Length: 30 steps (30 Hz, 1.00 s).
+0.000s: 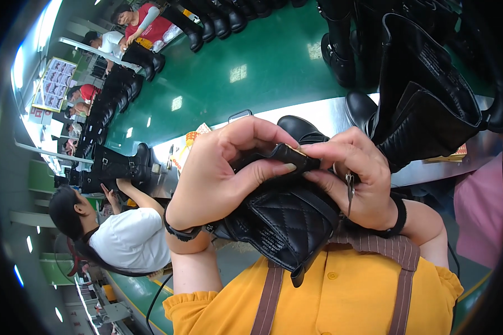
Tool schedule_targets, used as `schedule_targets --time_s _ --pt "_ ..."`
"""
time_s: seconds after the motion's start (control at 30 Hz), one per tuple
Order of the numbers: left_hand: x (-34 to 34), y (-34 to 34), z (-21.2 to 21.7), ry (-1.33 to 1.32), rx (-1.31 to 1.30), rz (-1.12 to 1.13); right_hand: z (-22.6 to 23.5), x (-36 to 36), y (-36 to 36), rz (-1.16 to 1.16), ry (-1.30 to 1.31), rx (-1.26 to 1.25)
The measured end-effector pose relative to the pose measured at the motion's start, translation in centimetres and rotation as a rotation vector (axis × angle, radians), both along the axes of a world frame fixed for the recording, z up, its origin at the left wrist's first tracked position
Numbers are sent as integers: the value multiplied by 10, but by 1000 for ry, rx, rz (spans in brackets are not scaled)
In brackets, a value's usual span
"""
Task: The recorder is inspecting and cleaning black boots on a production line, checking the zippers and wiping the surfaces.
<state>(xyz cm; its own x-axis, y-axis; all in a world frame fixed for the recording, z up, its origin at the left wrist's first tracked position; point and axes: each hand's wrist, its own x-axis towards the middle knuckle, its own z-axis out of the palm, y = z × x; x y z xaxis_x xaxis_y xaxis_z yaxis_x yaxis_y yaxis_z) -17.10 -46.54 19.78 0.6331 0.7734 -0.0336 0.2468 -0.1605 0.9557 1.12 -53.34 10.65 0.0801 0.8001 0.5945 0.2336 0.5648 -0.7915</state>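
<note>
A black leather boot (pixel 288 220) with a quilted shaft lies across my lap, its opening turned toward me. My left hand (pixel 221 167) is closed on a folded part of the black leather, thumb on the near side and index finger over the top. Against the other end of that fold, my right hand (pixel 363 176) pinches the edge with thumb and index finger. A light strip shows along the pinched edge. From my right hand's curled fingers hangs a small pointed metal tool (pixel 350 192); its exact kind is unclear.
Beside my right hand stands a tall black boot (pixel 425 106) on the metal bench edge (pixel 318 111). Several black boots line the far side of the green table (pixel 235 72). At left a co-worker in white (pixel 131 240) handles a buckled boot (pixel 123 164).
</note>
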Motion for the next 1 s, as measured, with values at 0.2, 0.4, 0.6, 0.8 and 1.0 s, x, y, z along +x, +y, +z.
schedule_targets --time_s 0.2,0.4,0.6,0.8,1.0 --pt "-2 5 -5 -4 92 -118 -3 0 0 38 121 -50" --pt "0 8 -8 25 237 -202 -6 5 3 65 103 47" --pt "7 10 -7 10 279 -171 -7 6 5 57 134 35" --pt "6 8 -12 5 305 -141 2 18 2 75 -16 -55" --pt "5 1 -22 -81 350 20 -6 27 -2 41 -115 -58"
